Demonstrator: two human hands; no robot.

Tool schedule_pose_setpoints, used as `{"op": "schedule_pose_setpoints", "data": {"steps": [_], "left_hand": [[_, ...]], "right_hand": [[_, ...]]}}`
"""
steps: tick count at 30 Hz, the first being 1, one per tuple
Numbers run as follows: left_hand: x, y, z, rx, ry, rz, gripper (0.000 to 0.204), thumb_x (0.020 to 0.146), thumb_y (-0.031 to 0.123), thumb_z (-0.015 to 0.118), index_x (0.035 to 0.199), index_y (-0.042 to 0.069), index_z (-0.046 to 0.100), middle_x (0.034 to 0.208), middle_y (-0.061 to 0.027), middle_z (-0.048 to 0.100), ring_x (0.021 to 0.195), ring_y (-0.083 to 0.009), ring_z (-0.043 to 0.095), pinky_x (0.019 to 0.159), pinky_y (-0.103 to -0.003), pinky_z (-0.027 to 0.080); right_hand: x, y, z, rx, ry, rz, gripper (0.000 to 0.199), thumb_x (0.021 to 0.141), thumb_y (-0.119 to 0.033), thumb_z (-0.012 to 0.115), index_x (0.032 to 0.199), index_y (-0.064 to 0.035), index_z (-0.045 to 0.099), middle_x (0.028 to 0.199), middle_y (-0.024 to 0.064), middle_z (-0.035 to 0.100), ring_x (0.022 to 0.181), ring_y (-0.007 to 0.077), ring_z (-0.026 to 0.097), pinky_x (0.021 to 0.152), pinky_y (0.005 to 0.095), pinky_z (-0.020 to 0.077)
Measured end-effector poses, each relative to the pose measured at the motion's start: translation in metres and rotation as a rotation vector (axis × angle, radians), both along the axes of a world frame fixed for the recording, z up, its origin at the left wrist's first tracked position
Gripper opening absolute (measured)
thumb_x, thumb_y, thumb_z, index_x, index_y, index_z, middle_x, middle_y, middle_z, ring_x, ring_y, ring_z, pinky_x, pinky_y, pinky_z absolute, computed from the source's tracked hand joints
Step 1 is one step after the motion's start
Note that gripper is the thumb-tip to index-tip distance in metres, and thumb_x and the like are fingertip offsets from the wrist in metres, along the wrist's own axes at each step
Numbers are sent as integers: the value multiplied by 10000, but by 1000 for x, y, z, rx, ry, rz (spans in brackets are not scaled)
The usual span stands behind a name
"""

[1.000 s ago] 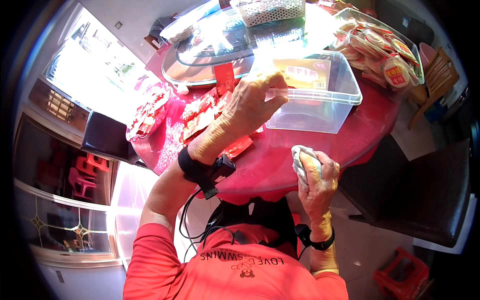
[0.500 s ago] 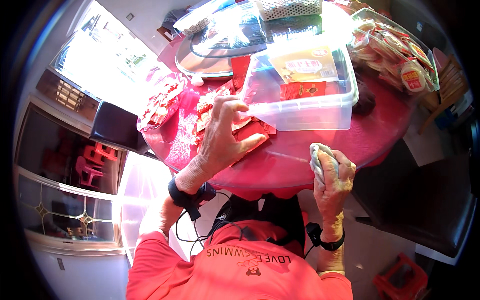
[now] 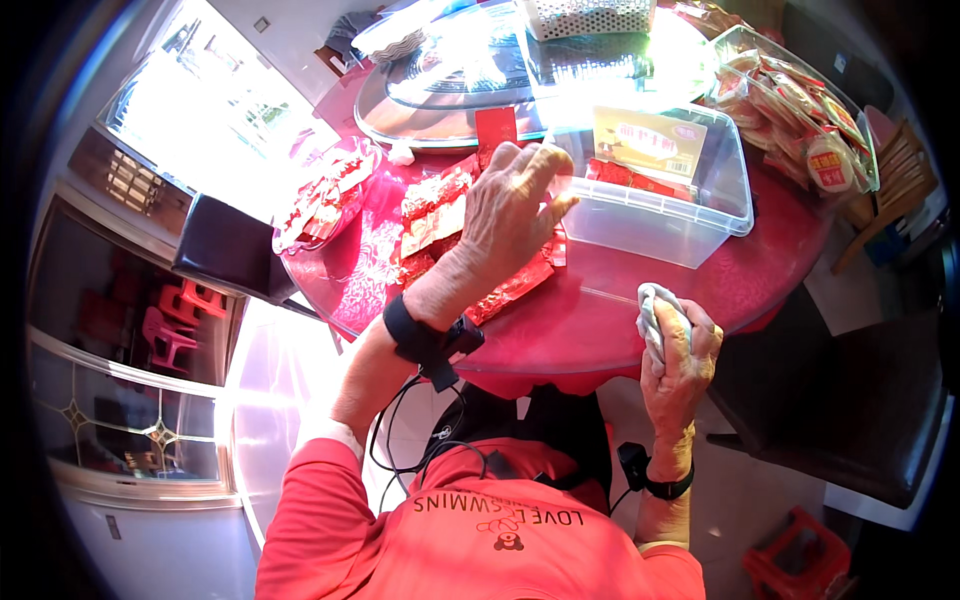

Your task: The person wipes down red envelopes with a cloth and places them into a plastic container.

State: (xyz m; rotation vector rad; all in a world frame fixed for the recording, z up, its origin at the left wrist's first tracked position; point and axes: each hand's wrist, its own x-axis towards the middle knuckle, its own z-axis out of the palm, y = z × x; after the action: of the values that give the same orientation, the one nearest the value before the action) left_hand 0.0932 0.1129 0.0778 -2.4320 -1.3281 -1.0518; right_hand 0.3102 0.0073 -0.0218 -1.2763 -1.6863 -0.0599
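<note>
A clear plastic box (image 3: 650, 232) stands on the round table, its left front corner at my left hand (image 3: 505, 205). The fingers and thumb of that hand curl around this corner, and the exact contact is partly hidden behind them. Inside the box are a pale yellow carton (image 3: 650, 140) and a red packet (image 3: 640, 178). In my right hand (image 3: 683, 350), held just off the table's front edge, is a crumpled grey-white cloth (image 3: 655, 315). Red packets (image 3: 435, 215) lie in a pile left of the box, partly covered by my left hand and forearm.
A pink bowl of red packets (image 3: 325, 205) sits at the table's left. Behind the box are a round tray (image 3: 440, 125) and a white perforated basket (image 3: 588, 18). A clear bin of wrapped packages (image 3: 800, 110) stands back right. Dark chairs (image 3: 830, 400) flank the red table (image 3: 600, 320).
The clear box has shifted right and turned, with my left hand moving right and up alongside it. More of the red packet pile shows. My right hand has moved slightly right with the cloth.
</note>
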Motion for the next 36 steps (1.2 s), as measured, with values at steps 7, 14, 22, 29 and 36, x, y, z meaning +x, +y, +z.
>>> {"op": "schedule_pose_setpoints", "data": {"steps": [7, 14, 22, 29, 36], "left_hand": [[-13, 9, -2, 13, -245, -49, 395, 748, 161, 816, 1056, 84, 581, 950, -106, 590, 984, -311, 567, 822, -418, 502], [-72, -65, -18, -335, 111, -65, 510, 683, 269, 869, 1017, 67, 540, 1040, -156, 543, 994, -369, 553, 867, -451, 504], [-70, -88, -48, -254, 180, 38, 471, 746, 150, 724, 1166, 10, 564, 1236, -185, 512, 1107, -387, 517, 906, -447, 506], [-82, -90, -48, -98, 16, 57, 306, 780, -18, 674, 1078, -3, 607, 1066, -163, 619, 933, -345, 649, 784, -395, 568], [-85, -109, -26, -614, -532, 57, 193, 955, 72, 614, 1126, -14, 592, 923, -139, 671, 867, -211, 675, 710, -301, 524]], "right_hand": [[0, 0, -1, 0, -6, -12, 351, 793, -23, 676, 1136, -99, 678, 1174, 117, 598, 1027, 318, 573, 875, 409, 484], [-3, 0, 0, 9, -1, 4, 343, 790, -22, 681, 1127, -86, 683, 1161, 128, 601, 1028, 322, 572, 882, 413, 480], [-1, 2, -3, 41, -33, -19, 315, 813, -89, 712, 1127, -102, 686, 1129, 116, 610, 977, 313, 580, 848, 415, 469], [-4, 1, -4, 35, -44, -47, 311, 823, -96, 705, 1133, -96, 679, 1133, 130, 605, 992, 334, 574, 857, 429, 464], [-5, 0, -5, 21, -34, -89, 335, 811, -48, 680, 1143, -98, 676, 1127, 135, 602, 1000, 338, 569, 868, 432, 464]]}}
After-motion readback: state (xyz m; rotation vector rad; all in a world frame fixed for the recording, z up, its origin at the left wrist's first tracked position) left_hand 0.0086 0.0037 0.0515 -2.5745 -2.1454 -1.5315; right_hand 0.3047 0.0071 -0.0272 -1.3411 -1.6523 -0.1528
